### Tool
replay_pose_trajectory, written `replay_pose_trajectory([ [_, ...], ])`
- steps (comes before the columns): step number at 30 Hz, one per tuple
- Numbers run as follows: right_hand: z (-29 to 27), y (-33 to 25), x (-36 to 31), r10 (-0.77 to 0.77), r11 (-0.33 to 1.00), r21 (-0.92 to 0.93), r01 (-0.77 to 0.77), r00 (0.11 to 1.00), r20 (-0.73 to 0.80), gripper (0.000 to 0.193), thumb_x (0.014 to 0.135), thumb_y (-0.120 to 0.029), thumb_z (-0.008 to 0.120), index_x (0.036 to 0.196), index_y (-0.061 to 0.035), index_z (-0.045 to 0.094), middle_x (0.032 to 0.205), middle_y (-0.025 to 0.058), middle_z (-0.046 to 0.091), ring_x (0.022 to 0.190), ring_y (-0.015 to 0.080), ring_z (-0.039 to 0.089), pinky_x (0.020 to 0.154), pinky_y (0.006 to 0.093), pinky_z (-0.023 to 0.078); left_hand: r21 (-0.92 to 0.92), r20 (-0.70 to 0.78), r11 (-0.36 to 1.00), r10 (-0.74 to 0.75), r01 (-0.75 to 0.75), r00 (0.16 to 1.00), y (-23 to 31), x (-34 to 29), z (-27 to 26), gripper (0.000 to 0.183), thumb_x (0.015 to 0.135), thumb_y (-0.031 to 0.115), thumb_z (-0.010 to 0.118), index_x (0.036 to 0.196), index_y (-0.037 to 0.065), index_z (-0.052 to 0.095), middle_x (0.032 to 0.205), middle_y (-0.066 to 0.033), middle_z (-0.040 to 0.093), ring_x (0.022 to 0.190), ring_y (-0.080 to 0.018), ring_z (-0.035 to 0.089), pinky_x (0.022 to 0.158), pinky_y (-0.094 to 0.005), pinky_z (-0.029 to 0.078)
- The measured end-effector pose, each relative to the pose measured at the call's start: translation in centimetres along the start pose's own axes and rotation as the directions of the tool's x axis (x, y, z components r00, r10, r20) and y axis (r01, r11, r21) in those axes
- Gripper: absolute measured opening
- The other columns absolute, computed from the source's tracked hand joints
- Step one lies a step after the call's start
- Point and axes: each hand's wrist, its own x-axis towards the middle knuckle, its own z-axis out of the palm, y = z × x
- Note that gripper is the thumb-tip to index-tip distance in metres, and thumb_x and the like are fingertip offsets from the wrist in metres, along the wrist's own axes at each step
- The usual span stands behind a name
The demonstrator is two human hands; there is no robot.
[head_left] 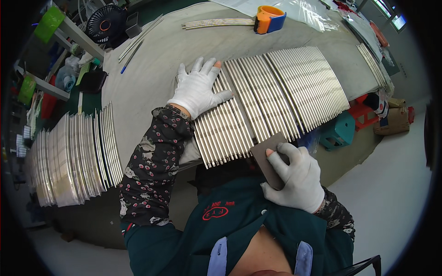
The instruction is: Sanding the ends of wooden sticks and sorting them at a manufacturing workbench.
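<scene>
While the left hand (198,89) lies open on the left part of the metal rods (225,135), the right hand (297,177) grips a brown flat block (266,158) by the rod ends, near the table (142,78) edge; whether it touches them, I cannot tell. Probably this step evens the ends, and the next move calls for gentle, level pressure.
</scene>
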Motion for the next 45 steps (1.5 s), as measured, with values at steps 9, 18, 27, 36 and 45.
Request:
replay_pose_trajectory([
  [9,0.3,0.0,1.4,-0.035,0.999,0.020,0.033,0.995,0.093,0.058,0.056,-0.031,0.076,0.106,-0.0036,0.062,0.099,0.0100,0.052,0.074,0.0238,0.054,0.055,0.0333,0.049,-0.028,-0.008,1.000,-0.003,0.003,1.000,-0.1,0.0,0.3,0.089,0.080,0.072,0.043,0.142,0.008,0.035,0.147,-0.0095,0.033,0.139,-0.0290,0.023,0.109,-0.0591,0.016],
  [18,-0.5,0.1,0.9,-0.072,0.997,0.027,0.070,0.995,0.074,0.059,0.056,-0.030,0.074,0.107,-0.0047,0.062,0.096,0.0064,0.051,0.073,0.0223,0.052,0.055,0.0326,0.047,-0.048,-0.012,0.999,-0.003,0.003,1.000,0.0,0.0,0.3,0.091,0.079,0.073,0.043,0.142,0.007,0.034,0.148,-0.0094,0.032,0.139,-0.0291,0.022,0.109,-0.0593,0.015],
  [27,-0.6,0.5,-0.7,0.007,0.999,0.050,-0.007,1.000,-0.005,0.063,0.050,-0.029,0.078,0.107,-0.0071,0.062,0.109,0.0088,0.051,0.080,0.0238,0.051,0.063,0.0350,0.047,-0.048,-0.080,0.999,-0.007,0.003,0.997,1.0,0.2,0.6,0.095,0.079,0.074,0.042,0.143,0.004,0.031,0.149,-0.0150,0.027,0.140,-0.0284,0.019,0.110,-0.0603,0.012],
  [36,-0.1,0.7,-0.4,0.013,0.999,0.045,-0.013,1.000,0.013,0.063,0.051,-0.031,0.078,0.108,-0.0075,0.062,0.109,0.0091,0.050,0.081,0.0236,0.051,0.064,0.0347,0.047,0.008,0.007,1.000,-0.010,0.009,1.000,1.0,-0.2,0.0,0.093,0.080,0.072,0.042,0.142,0.004,0.032,0.148,-0.0144,0.029,0.140,-0.0275,0.021,0.109,-0.0616,0.013],
  [45,2.4,0.0,3.9,0.021,0.999,-0.042,-0.022,1.000,-0.010,0.061,0.053,-0.026,0.076,0.108,-0.0032,0.062,0.105,0.0111,0.052,0.079,0.0258,0.052,0.065,0.0354,0.047,0.005,0.024,1.000,-0.006,0.006,1.000,0.9,-0.2,-0.2,0.094,0.078,0.073,0.044,0.142,0.004,0.033,0.148,-0.0137,0.030,0.140,-0.0274,0.021,0.109,-0.0622,0.013],
])
